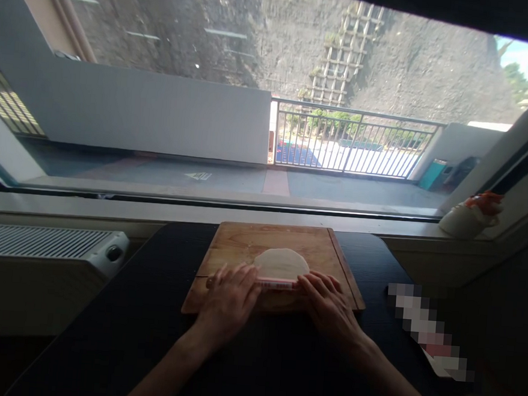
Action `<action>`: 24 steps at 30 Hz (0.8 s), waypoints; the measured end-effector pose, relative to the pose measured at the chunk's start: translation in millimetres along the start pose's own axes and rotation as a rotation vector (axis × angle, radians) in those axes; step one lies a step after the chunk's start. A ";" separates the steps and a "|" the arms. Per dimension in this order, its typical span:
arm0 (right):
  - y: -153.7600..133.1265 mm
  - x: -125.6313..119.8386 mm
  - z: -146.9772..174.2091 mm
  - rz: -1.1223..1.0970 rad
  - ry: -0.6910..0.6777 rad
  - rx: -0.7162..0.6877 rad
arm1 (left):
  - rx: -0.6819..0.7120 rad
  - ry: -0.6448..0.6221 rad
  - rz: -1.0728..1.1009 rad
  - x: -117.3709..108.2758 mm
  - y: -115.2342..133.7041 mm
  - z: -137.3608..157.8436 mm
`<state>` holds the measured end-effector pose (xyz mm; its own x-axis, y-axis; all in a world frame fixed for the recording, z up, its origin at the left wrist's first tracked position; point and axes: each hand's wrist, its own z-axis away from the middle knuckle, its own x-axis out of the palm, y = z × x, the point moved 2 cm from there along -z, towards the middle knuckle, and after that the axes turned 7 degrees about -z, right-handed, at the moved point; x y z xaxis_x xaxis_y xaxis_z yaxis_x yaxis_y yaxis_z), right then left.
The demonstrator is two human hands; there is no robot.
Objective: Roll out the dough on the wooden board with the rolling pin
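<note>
While dough [281, 262] lies flat on board [242, 245] | both palms open, left hand [228, 298], right hand [329, 305], pressing pin [277, 282] | dough likely soft, tearable; lift by edge.

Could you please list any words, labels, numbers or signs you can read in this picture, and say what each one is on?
None can be read.
The pale marking on the terrace floor outside the window is too blurred to read.
The flat object at the black table's right edge is pixelated.
The wooden board shows no text.
</note>
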<state>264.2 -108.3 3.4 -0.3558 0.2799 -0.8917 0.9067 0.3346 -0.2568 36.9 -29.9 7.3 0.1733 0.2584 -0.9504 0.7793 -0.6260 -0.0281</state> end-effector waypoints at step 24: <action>3.2 39.8 -75.0 0.053 -0.049 0.218 | -0.175 -0.164 0.097 -8.4 6.5 72.1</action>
<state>236.0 -28.6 -5.0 -0.3000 0.2460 -0.9217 0.9532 0.1166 -0.2791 -2.9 -89.1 -7.3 0.1634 0.0719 -0.9839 0.8585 -0.5017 0.1059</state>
